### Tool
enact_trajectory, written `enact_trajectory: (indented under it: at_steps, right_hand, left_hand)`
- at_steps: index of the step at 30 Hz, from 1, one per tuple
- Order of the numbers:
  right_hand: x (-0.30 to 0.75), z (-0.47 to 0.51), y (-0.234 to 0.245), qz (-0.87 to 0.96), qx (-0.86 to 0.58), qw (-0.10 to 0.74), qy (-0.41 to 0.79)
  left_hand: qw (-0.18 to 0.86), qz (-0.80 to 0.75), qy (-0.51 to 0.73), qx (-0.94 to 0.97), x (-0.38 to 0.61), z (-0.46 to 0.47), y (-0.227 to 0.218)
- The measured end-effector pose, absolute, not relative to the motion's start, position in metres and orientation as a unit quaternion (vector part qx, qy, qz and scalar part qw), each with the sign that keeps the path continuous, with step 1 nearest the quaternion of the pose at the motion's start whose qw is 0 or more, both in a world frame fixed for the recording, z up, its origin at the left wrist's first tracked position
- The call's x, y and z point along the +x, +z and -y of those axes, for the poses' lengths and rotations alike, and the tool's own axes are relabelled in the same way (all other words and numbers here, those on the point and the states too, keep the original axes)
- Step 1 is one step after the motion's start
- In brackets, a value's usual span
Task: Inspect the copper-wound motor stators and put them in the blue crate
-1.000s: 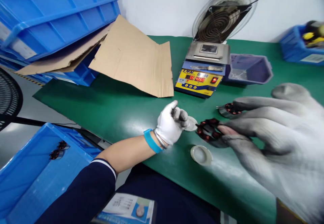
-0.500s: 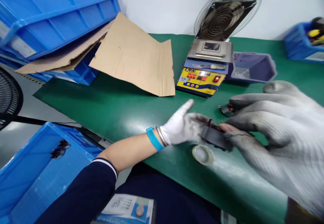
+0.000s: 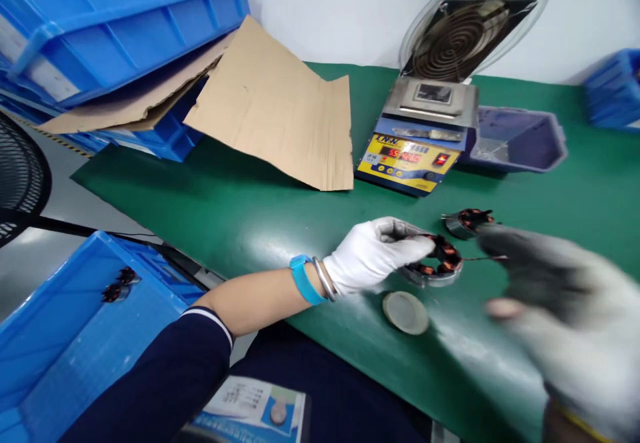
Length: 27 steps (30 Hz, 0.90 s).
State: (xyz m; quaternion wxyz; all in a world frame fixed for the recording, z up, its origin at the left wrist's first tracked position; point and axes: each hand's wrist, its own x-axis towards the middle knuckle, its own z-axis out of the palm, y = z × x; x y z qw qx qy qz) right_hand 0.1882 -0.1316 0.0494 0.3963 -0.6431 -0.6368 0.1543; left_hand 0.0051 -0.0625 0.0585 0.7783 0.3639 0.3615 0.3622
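Observation:
My left hand (image 3: 377,253), in a white glove, is closed on a motor stator (image 3: 437,266), a metal ring with dark teeth and copper windings. One thin wire lead (image 3: 483,257) sticks out of it to the right. Where that lead ends, my right hand (image 3: 555,296) is beside it, gloved and blurred, thumb and fingers apart with nothing visible between them. A second stator (image 3: 467,221) lies on the green table just behind. Under the held stator is a small round dish (image 3: 406,312) with pale contents.
A yellow-fronted heating unit (image 3: 407,163) with lit digits stands at the back, beside a purple bin (image 3: 545,143). Bent cardboard (image 3: 280,103) leans near stacked blue crates (image 3: 125,36). Lower left is a blue crate (image 3: 75,356) holding stators (image 3: 116,291). A fan (image 3: 23,176) stands at far left.
The stator has turned so its open ring and windings show. My right hand has come off it and moved right and down. The view has shifted slightly.

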Motion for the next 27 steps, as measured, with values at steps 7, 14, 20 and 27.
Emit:
enact_trajectory:
  at_steps: [7, 14, 20, 27]
  right_hand:
    - [0.171, 0.115, 0.027, 0.658, -0.649, 0.355, 0.142]
    - [0.17, 0.12, 0.045, 0.639, -0.661, 0.393, 0.031]
    - [0.175, 0.117, 0.047, 0.718, -0.562, 0.411, 0.008]
    - [0.178, 0.117, 0.048, 0.726, -0.56, 0.399, -0.014]
  left_hand:
    - [0.62, -0.399, 0.333, 0.587, -0.006, 0.057, 0.06]
    - [0.712, -0.286, 0.155, 0.622, -0.034, 0.045, 0.087]
    - [0.728, -0.326, 0.114, 0.593, -0.014, 0.051, 0.072]
    - [0.665, -0.424, 0.392, 0.474, -0.024, 0.022, 0.065]
